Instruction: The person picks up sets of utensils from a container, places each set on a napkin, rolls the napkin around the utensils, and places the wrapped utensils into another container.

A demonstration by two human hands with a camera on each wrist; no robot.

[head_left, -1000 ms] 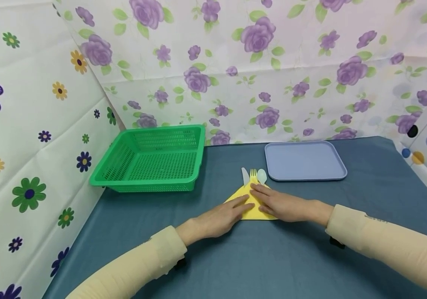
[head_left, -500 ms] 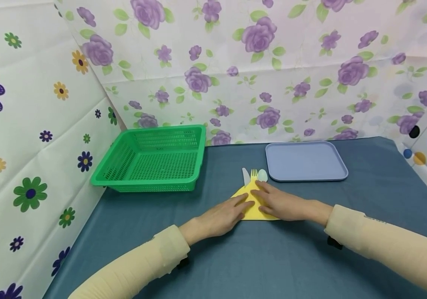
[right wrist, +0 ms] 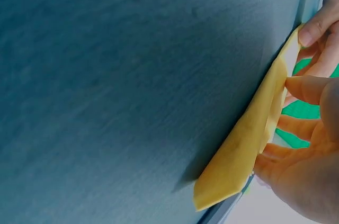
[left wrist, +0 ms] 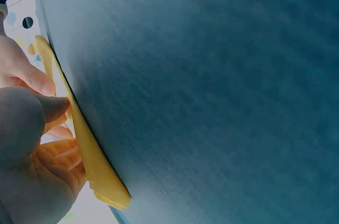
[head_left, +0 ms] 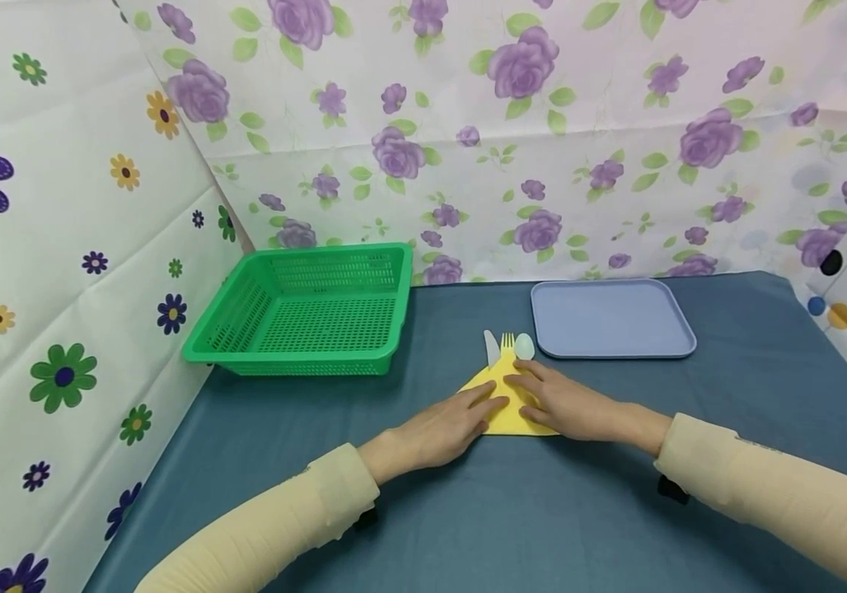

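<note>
A yellow folded napkin [head_left: 510,416] lies on the blue cloth, its point toward the back. Out of its top stick a pale knife [head_left: 492,347], a yellow fork [head_left: 507,342] and a pale green spoon [head_left: 524,346]; their lower parts are hidden. My left hand [head_left: 438,430] rests on the napkin's left side with fingers spread and fairly straight. From the other side my right hand [head_left: 568,403] presses on it, fingertips just below the spoon. In the right wrist view the napkin [right wrist: 233,155] has a raised front edge, and the thumb touches it.
A green plastic basket [head_left: 290,366] with slotted walls stands at the back left. Behind the cutlery, to the right, lies a blue-grey tray [head_left: 612,317]. Flower-print sheets [head_left: 453,165] wall off the back and left side of the table.
My right hand's fingers have slid slightly to the right and down across the napkin, showing more of the yellow. The left hand stays nearly in place.
</note>
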